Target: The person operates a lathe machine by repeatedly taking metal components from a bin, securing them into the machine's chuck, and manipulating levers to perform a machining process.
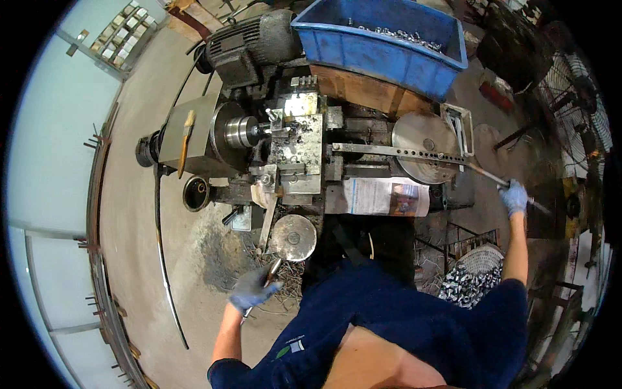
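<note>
My left hand (254,289), in a grey-blue glove, is closed round a slim metal rod (275,267). One end of the rod points at a round metal disc (293,238) on the front of a lathe (301,139); the other sticks out below the hand. Far to the right, my gloved right hand (514,197) grips a long lever (486,174). This lever joins a flat drilled bar (395,150) that reaches over a large round plate (424,146) to the lathe. The chuck (241,132) faces the tool slide; what it holds is too small to make out.
A blue bin (382,55) with small metal parts stands behind the lathe, beside a motor (256,45). A brush (186,142) lies on the headstock, and a printed sheet (387,196) in front. A basket of shiny parts (473,279) sits low at right; metal scraps litter the floor.
</note>
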Action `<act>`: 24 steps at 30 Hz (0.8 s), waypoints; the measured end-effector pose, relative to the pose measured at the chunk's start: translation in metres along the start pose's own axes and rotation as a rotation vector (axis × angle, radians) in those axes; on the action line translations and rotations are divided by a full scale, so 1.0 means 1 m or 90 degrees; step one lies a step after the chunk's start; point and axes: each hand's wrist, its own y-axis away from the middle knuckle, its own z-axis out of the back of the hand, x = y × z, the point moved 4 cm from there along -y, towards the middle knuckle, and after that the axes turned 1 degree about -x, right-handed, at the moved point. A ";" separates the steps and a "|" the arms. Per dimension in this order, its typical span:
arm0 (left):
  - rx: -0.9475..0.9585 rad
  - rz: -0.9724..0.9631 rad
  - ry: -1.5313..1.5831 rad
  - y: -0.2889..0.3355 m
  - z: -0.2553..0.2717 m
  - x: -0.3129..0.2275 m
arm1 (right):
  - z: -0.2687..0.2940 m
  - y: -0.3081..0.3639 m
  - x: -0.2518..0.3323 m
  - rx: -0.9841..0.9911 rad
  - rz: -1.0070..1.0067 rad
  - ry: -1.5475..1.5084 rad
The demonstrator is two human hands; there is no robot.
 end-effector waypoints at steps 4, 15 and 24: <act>-0.081 0.008 -0.082 -0.029 -0.039 0.035 | -0.015 0.079 -0.010 -0.012 -0.033 -0.046; -0.131 -0.070 0.038 -0.035 -0.051 0.053 | 0.004 0.136 0.018 0.057 -0.146 -0.063; -0.128 -0.097 0.074 -0.032 -0.051 0.053 | -0.026 0.092 0.008 -0.157 -0.011 -0.054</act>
